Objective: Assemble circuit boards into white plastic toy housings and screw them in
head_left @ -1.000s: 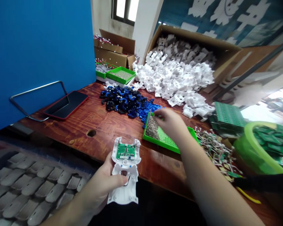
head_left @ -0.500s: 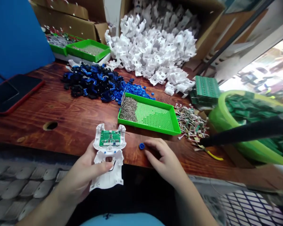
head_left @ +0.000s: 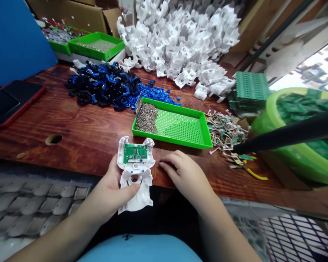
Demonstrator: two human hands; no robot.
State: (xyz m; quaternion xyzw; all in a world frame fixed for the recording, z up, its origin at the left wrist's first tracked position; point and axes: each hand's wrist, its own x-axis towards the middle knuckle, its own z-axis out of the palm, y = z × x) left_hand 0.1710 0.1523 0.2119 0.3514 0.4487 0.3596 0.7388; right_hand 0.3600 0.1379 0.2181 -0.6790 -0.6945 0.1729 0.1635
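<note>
White shell (head_left: 138, 196) points away, long axis fore-and-aft, clamped in left hand (head_left: 112, 193); right hand (head_left: 186, 176) nearly closed, hold unclear; wooden table (head_left: 93, 127), cartons (head_left: 82, 18) behind.

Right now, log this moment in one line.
left hand: holds white shell | right hand: at blue bit, mostly hidden | green tray: metal bits inside

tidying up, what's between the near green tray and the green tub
A tangled heap of small wired parts lies between the near tray and the tub, as the head view shows.
</note>
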